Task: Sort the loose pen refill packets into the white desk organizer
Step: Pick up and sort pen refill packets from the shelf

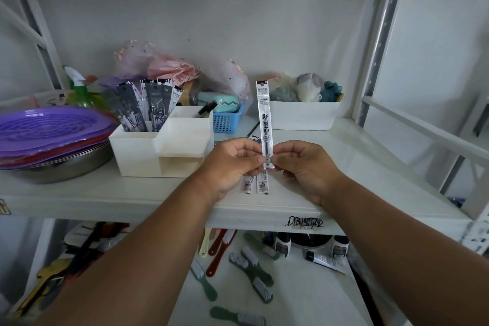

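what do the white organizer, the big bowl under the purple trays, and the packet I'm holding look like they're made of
White desk organizer: looks like matte opaque plastic, with smooth moulded walls and no shine.
Bowl: likely stainless steel, grey with a dull metallic sheen on its side.
Refill packet, pinched upright by both hands, left and right: seems a glossy clear plastic sleeve with a printed insert; it catches light.

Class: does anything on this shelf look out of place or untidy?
Yes. Two refill packets lie loose on the shelf under the hands, outside the white organizer. Those already in the organizer lean unevenly.
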